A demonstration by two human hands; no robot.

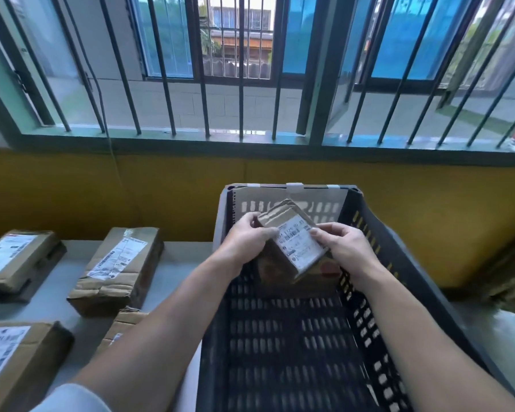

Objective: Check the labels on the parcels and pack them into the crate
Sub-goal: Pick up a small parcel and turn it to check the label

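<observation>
- Small cardboard parcel [283,221]: held in the air over the far half of the crate [428,278], inside its rim line and just short of its far wall.
- Orientation: its long axis runs from the crate's near end toward the far wall, with the far end skewed a little toward the crate's left wall. The labelled face is tipped up toward me.
- Shipping label [299,245]: white, rectangular and glossy, with barcode and printed digits. It is too blurred to read in full.
- Left hand [247,233]: my fingers curl round the parcel's left edge, with the thumb on the top face beside the label.
- Right hand [342,245]: I pinch the right edge, thumb on the label's margin and fingers curled beneath.
- Parcel material: brown corrugated card, boxy, with creased, taped flaps at the far end.
- Crate: dark rigid plastic with slotted floor and walls, flaring toward the rim.
- Cardboard sheet [292,193]: stands against the crate's far wall, with white tape over the rim.
- Below the held parcel, on the crate floor by the far wall: a brown box [327,272] with a red patch. I cannot tell whether the two touch.
- Left of the crate, on the pale table [63,307], four labelled brown parcels:
  - crumpled parcel [116,272], nearest the crate's far-left corner, label up
  - flat parcel [15,260], further left of it
  - near parcel [15,361], well left of the crate's near end
  - half-hidden parcel [122,325], behind my left forearm
- Beyond the crate: yellow wall [72,197] and barred window [241,84].
</observation>
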